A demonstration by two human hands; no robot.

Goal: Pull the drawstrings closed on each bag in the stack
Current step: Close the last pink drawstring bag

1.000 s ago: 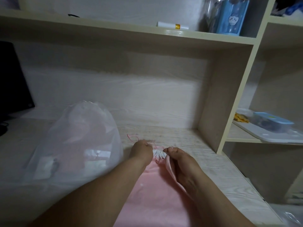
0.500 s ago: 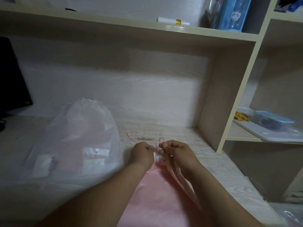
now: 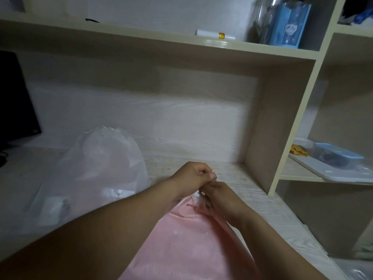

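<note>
A pink drawstring bag (image 3: 187,243) lies on the desk in front of me, its gathered white mouth (image 3: 198,198) pointing away. My left hand (image 3: 193,176) sits just above that mouth with its fingers curled, pinching something small that I take for the drawstring. My right hand (image 3: 220,196) grips the bunched mouth from the right, touching the left hand. The cords themselves are hidden by the fingers. A translucent white bag (image 3: 96,174) lies to the left, its top gathered.
The pale wood desk (image 3: 252,201) ends against an upright shelf panel (image 3: 270,126) on the right. A side shelf holds a tray with a blue-lidded box (image 3: 337,156). A dark monitor (image 3: 14,102) stands at far left. The upper shelf carries a blue box (image 3: 288,25).
My hands have come together at the bag's mouth and shifted slightly right. The pink cord loop seen on the desk before is out of sight now.
</note>
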